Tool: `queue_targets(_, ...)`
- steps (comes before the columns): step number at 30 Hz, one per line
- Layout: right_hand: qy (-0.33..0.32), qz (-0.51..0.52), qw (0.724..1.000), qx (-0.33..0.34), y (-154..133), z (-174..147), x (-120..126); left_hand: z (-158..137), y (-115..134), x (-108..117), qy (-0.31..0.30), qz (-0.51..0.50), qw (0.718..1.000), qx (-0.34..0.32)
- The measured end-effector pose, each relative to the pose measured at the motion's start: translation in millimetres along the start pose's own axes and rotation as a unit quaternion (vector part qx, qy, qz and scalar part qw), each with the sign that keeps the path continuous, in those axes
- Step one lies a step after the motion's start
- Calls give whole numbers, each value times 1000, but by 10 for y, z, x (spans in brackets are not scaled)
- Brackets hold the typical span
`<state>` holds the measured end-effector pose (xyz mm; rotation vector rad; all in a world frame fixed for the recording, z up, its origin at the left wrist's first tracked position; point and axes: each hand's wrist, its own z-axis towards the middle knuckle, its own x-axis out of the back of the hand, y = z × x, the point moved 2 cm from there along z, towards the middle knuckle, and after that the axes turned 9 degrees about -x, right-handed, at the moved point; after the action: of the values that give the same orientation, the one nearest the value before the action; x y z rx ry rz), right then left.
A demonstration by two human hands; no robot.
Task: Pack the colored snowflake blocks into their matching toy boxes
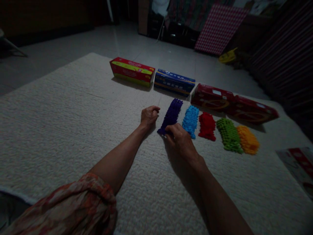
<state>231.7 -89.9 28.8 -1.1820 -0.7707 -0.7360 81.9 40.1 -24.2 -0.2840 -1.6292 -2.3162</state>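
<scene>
A dark purple strip with a knobbly surface [173,112] lies lengthwise on the pale quilted mat. My right hand [181,138] is closed in a pinch at its near end, and the fingertips partly cover that end. Just left of the strip, my left hand [149,116] is curled closed above the mat; anything inside its fingers is hidden. To the right run more knobbly pieces in a row: a light blue one [190,120] beside my right hand, a red one [207,125], a green one [230,134] and an orange one [248,139].
Behind the row stand a red and yellow box [132,72], a blue box [174,82] and dark red boxes [232,102]. The quilted mat [61,114] spreads over a tiled floor. A printed sheet [298,164] lies at right, and a yellow object [228,56] sits farther back.
</scene>
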Motion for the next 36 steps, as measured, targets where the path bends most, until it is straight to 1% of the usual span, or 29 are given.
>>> queue_targets(8,-13,12,1000,25,9,21,32,-9,21,11,0,1,1000,2)
queue_targets(12,-28,-27,999,-14,-8,17,4,-10,24,12,2,3,1000,9)
queue_targets(15,-17,-63,997,-42,-14,11,-33,-12,-2,-5,4,-1,1000,13)
queue_targets(18,0,-82,996,-36,-8,4,-73,-18,-42,-28,10,-27,1000,9)
queue_targets(22,43,-92,995,-25,-3,2,-85,-22,-75,-42,13,-54,998,20)
queue_targets(26,94,-74,993,7,-14,9,-64,-18,-64,-33,18,-66,997,20)
queue_targets(30,140,-58,985,76,-50,-12,-126,-15,-70,-25,30,-90,995,18)
queue_targets(33,147,-45,980,125,-136,-60,-245,-7,-89,-17,46,-117,992,23)
queue_targets(36,149,-38,978,144,-238,-102,-324,0,-97,4,64,-147,987,34)
